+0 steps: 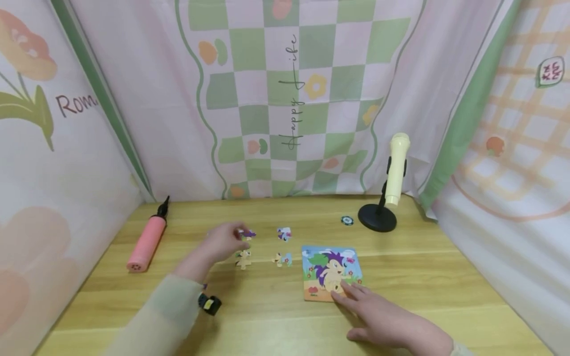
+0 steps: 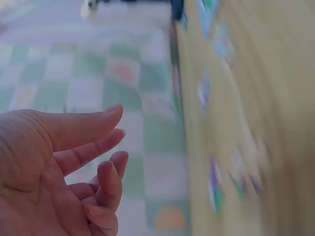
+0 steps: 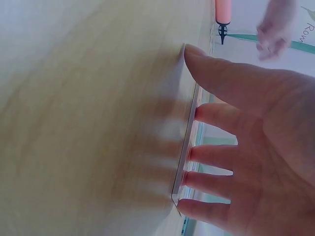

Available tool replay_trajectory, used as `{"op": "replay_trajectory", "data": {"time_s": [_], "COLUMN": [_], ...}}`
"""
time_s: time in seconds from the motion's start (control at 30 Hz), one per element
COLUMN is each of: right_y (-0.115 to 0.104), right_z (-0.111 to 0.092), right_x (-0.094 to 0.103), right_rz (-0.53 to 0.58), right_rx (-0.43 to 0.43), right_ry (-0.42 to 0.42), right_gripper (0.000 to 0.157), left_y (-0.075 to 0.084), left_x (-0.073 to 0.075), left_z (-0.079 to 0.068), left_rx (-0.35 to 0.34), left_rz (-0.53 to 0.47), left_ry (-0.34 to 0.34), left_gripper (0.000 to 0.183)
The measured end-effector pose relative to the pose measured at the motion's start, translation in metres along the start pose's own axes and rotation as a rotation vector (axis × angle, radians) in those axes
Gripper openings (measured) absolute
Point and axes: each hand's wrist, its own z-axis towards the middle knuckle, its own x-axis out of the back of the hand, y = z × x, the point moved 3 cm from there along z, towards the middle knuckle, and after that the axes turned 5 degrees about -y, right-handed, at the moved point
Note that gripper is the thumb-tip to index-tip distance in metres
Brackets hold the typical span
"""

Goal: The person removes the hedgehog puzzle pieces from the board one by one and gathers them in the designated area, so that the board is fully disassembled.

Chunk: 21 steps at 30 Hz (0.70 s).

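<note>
In the head view, my left hand [image 1: 224, 242] hovers over a group of loose puzzle pieces. Its thumb and forefinger stand apart with nothing between them in the left wrist view, the other fingers loosely bent. Nearest to it is a purple piece [image 1: 247, 234], partly hidden by the fingers. Just below lies a cream piece [image 1: 243, 259]; to the right are a purple-and-blue piece [image 1: 284, 233] and a cream-and-blue piece [image 1: 285, 259]. My right hand [image 1: 378, 314] rests its outstretched fingertips on the hedgehog puzzle board [image 1: 327, 264], at its lower right; the thumb is spread away.
A pink hand pump [image 1: 148, 242] lies at the left of the wooden table. At the back right, a cream microphone [image 1: 396, 170] leans on a black stand [image 1: 377, 218], beside a small round chip [image 1: 347, 220]. Printed curtains enclose the table's back and sides.
</note>
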Motion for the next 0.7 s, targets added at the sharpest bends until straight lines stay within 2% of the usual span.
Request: {"op": "replay_trajectory", "data": {"time_s": [0.13, 0.27, 0.4, 0.5, 0.6, 0.7], "right_y": [-0.001, -0.002, -0.002, -0.002, -0.002, -0.002], "right_z": [0.000, 0.000, 0.000, 0.000, 0.000, 0.000], "right_x": [0.002, 0.003, 0.004, 0.003, 0.002, 0.002], "right_rz": [-0.007, -0.008, -0.001, 0.008, 0.004, -0.009], "right_rx": [0.005, 0.011, 0.018, 0.023, 0.034, 0.043], "right_ry": [0.009, 0.019, 0.030, 0.035, 0.045, 0.054], "right_gripper": [0.078, 0.077, 0.077, 0.077, 0.076, 0.076], "left_y": [0.040, 0.065, 0.079, 0.087, 0.092, 0.096], "left_x": [-0.027, -0.069, -0.115, -0.144, -0.163, -0.174], "left_z": [0.018, 0.029, 0.032, 0.031, 0.028, 0.026], "left_rx": [-0.107, -0.181, -0.203, -0.206, -0.214, -0.211], "left_rz": [0.035, 0.129, 0.272, 0.386, 0.479, 0.512], "left_ry": [-0.079, -0.161, -0.238, -0.269, -0.279, -0.275], "left_gripper": [0.033, 0.035, 0.038, 0.038, 0.034, 0.030]}}
